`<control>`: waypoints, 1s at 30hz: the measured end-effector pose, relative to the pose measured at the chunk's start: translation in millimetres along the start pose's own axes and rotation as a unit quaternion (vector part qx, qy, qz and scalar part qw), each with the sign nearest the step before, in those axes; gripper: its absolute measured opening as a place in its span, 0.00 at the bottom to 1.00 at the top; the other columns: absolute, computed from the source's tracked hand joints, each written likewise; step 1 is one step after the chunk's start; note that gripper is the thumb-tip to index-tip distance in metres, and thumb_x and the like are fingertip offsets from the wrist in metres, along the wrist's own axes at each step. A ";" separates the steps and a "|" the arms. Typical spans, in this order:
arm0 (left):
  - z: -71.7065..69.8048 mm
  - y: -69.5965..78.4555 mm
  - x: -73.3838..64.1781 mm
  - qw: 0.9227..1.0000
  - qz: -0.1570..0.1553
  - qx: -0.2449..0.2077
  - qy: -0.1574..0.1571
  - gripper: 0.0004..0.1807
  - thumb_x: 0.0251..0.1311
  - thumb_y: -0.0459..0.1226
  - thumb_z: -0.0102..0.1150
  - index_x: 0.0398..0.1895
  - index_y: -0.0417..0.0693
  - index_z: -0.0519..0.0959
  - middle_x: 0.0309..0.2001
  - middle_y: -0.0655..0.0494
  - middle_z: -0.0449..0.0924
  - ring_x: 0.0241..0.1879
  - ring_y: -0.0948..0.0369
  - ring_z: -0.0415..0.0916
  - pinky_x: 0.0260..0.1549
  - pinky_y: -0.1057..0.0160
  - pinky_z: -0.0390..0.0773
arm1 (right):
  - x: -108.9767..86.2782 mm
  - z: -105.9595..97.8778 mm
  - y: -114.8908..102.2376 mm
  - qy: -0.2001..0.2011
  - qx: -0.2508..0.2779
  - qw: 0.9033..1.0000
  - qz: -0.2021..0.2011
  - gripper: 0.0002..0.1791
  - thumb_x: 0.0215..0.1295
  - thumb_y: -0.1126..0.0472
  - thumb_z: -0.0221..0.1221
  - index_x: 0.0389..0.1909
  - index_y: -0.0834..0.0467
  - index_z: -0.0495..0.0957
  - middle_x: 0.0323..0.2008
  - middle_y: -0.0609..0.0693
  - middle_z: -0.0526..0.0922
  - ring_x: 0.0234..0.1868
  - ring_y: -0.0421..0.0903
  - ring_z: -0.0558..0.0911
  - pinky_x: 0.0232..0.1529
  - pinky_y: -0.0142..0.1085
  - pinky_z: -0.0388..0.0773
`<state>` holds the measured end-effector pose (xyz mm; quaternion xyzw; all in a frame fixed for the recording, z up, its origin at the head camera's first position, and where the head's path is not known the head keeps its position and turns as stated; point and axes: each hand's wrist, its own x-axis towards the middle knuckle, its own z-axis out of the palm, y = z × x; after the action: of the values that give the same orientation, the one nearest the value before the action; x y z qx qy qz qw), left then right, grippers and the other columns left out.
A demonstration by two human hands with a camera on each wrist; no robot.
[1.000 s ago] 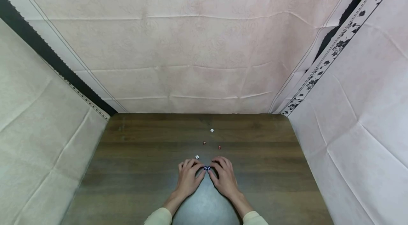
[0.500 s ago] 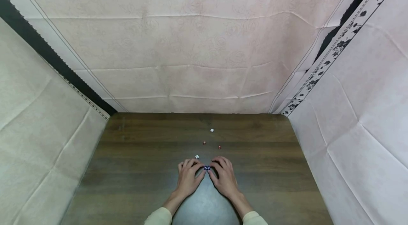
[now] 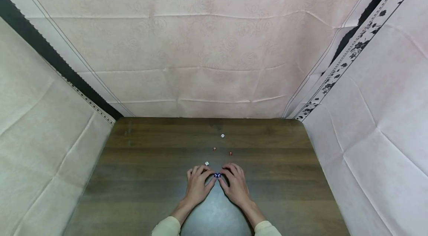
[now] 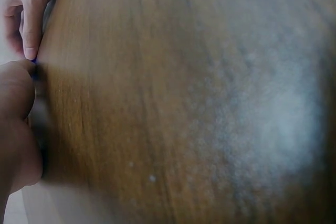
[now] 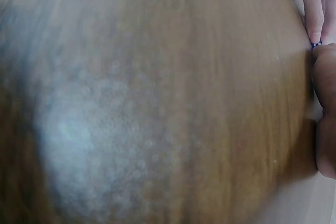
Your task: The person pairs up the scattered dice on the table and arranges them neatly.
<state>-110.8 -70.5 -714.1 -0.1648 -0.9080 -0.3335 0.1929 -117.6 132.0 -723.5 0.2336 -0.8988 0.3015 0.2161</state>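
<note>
Two small blue dice with white marks meet side by side between my hands in the head view. My left hand [image 3: 196,188] pinches the left blue die [image 3: 215,175] between thumb and index finger. The right blue die [image 3: 219,175] is pinched the same way by my right hand [image 3: 236,187]. Both hands rest low over the wooden table [image 3: 143,176], mirroring each other. In the left wrist view only a sliver of blue [image 4: 34,61] shows at the fingertips. Fingers mostly hide the dice [image 5: 315,44] in the right wrist view.
A white die [image 3: 207,163] lies just beyond my left fingers. Farther off are an orange-brown die [image 3: 214,149], a red die [image 3: 230,153] and another white die [image 3: 222,136]. Pale cloth [image 3: 207,50] hangs behind the table and along both sides.
Both hands keep their pinch on the blue dice, and the other dice stay put. Only the head view has shifted by a trace.
</note>
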 end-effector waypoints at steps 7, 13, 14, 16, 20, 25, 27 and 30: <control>-1.4 -1.1 0.6 1.000 -0.015 -0.009 -0.019 0.08 0.68 0.43 0.81 0.47 0.56 0.94 0.50 0.57 0.89 0.53 0.50 0.79 0.59 0.40 0.65 | 2.4 -2.4 -1.4 -0.011 0.010 1.000 0.011 0.11 0.68 0.59 0.80 0.47 0.52 0.91 0.57 0.54 0.89 0.67 0.62 0.83 0.70 0.65 0.75; -1.0 -0.9 -0.1 1.000 -0.017 -0.001 -0.026 0.08 0.68 0.44 0.81 0.47 0.57 0.94 0.50 0.58 0.89 0.54 0.51 0.79 0.59 0.41 0.65 | 3.2 -6.8 -3.0 -0.018 0.040 0.999 0.023 0.12 0.67 0.60 0.80 0.48 0.56 0.91 0.57 0.56 0.90 0.66 0.63 0.83 0.69 0.67 0.73; -1.0 -0.8 0.0 0.999 -0.017 0.000 -0.027 0.09 0.68 0.45 0.81 0.47 0.57 0.94 0.50 0.58 0.89 0.54 0.52 0.79 0.59 0.41 0.65 | 4.2 -8.4 -3.3 -0.019 0.050 0.998 0.027 0.12 0.67 0.60 0.80 0.48 0.57 0.91 0.57 0.56 0.90 0.66 0.63 0.83 0.69 0.67 0.73; -1.0 -0.8 0.0 1.000 -0.017 0.002 -0.026 0.09 0.68 0.45 0.81 0.47 0.57 0.94 0.50 0.58 0.89 0.54 0.52 0.80 0.59 0.41 0.65 | 7.4 -12.2 -4.0 -0.021 0.072 0.997 0.037 0.12 0.68 0.62 0.79 0.49 0.59 0.91 0.56 0.57 0.90 0.66 0.63 0.83 0.68 0.67 0.72; -1.0 -0.9 0.1 1.000 -0.013 0.002 -0.019 0.09 0.67 0.44 0.82 0.47 0.57 0.94 0.50 0.58 0.89 0.53 0.52 0.80 0.59 0.41 0.65 | 18.1 -20.5 -2.4 -0.014 0.101 0.993 0.050 0.12 0.70 0.66 0.76 0.52 0.62 0.91 0.53 0.57 0.92 0.61 0.61 0.86 0.65 0.61 0.75; -2.0 -0.4 0.4 1.000 -0.009 -0.003 -0.014 0.10 0.65 0.43 0.83 0.48 0.57 0.94 0.49 0.59 0.89 0.53 0.52 0.80 0.58 0.41 0.66 | 37.3 -28.4 6.3 0.010 0.101 0.993 0.054 0.12 0.70 0.68 0.75 0.52 0.65 0.90 0.50 0.57 0.93 0.56 0.59 0.87 0.61 0.59 0.78; -2.5 -0.5 0.2 1.000 -0.013 -0.001 -0.019 0.10 0.66 0.43 0.83 0.48 0.58 0.94 0.49 0.59 0.89 0.53 0.53 0.80 0.58 0.42 0.66 | 47.3 -30.1 11.1 0.011 0.098 0.993 0.064 0.12 0.70 0.67 0.75 0.52 0.65 0.90 0.51 0.58 0.93 0.56 0.60 0.87 0.62 0.59 0.77; -2.3 -1.0 -0.3 0.999 -0.019 0.005 -0.026 0.10 0.67 0.44 0.82 0.49 0.58 0.94 0.50 0.60 0.88 0.53 0.54 0.79 0.59 0.42 0.66 | 64.1 -31.6 19.0 0.004 0.094 0.992 0.089 0.13 0.72 0.66 0.74 0.53 0.65 0.90 0.52 0.58 0.92 0.58 0.61 0.85 0.64 0.61 0.76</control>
<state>-110.3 -72.8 -713.1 -0.1548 -0.9172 -0.3286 0.1638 -171.4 147.3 -675.1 0.1705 -0.8828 0.4039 0.1687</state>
